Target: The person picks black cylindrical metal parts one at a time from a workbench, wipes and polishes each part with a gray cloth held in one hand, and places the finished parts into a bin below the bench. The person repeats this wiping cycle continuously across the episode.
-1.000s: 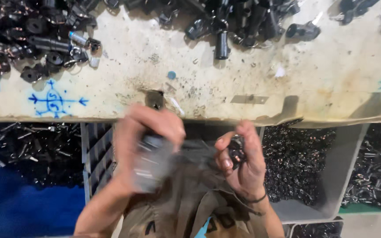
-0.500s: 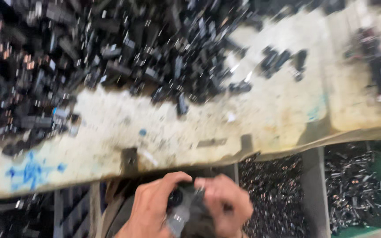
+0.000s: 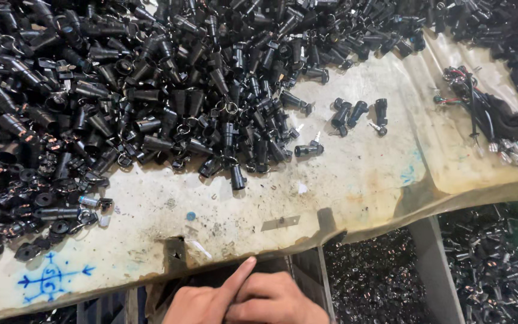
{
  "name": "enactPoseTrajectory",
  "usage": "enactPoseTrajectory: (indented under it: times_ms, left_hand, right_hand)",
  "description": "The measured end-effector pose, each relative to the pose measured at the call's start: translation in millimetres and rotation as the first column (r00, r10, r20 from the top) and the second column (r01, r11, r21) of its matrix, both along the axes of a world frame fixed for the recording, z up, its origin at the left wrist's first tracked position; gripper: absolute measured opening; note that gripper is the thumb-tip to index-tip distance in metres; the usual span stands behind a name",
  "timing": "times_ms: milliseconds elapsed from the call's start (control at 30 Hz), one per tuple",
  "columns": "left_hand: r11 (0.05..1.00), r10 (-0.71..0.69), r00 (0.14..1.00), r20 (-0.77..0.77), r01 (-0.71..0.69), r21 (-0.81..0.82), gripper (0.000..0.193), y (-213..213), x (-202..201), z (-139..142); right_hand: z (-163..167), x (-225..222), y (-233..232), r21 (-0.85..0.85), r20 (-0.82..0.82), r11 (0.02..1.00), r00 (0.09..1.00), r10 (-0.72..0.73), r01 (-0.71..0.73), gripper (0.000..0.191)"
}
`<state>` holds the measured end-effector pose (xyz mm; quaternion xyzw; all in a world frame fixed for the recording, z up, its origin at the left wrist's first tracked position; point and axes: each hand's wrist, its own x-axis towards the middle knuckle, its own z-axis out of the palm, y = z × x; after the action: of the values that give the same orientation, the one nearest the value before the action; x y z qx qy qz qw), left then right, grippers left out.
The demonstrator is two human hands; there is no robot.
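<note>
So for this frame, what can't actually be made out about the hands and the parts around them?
- Head view: both hands, left hand and right hand, are cut off by the bottom edge; palms and wrists are out of frame.
- Whatever sits between them is hidden by the curled fingers, so neither grip can be judged.
- Small pieces in the bins under the table edge are too dark and small to identify.
- The pile of black parts runs past the top and left edges.

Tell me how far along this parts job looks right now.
Done: bins below the bench edge already hold many small dark parts. In hand: both hands sit together at the bottom, left hand with a finger stretched out, right hand curled; what they grip is hidden. Left: a large heap of black plastic parts covers the table.
</note>
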<state>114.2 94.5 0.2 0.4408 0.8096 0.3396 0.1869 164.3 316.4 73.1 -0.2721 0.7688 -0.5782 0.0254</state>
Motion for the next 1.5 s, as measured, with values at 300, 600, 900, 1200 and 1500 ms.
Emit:
enactPoseTrajectory:
  times_ms: [300, 600, 900, 1200, 1500]
  left_hand:
    - [-0.068, 0.269, 0.925, -0.268, -0.259, -0.963, 0.109, -156, 10, 45]
    - [0.816, 0.574, 0.754, -0.319, -0.557, 0.152, 0.063, -13, -99, 56]
    - [0.811, 0.555, 0.776, -0.299, -0.426, 0.401, 0.038, 0, -137, 22]
    - [0.770, 0.213, 0.871, 0.443, -0.429, 0.472, 0.041, 1, -14, 75]
    - [0.921, 0.101, 0.947, 0.305, -0.205, 0.332, 0.096, 6, 13, 58]
  right_hand:
    - [-61, 26, -20, -0.410, 0.909, 0.194, 0.416, 0.010, 0.891, 0.035]
    - [-52, 28, -37, -0.651, 0.744, 0.350, 0.475, 0.470, 0.673, 0.025]
    - [-72, 69, -21, -0.665, 0.747, 0.193, 0.645, 0.164, 0.721, 0.024]
    - [-41, 48, -19, -0.472, 0.759, 0.470, 0.615, -0.214, 0.746, 0.024]
    - [2, 31, -36, 0.116, -0.205, 0.804, 0.806, -0.555, 0.583, 0.021]
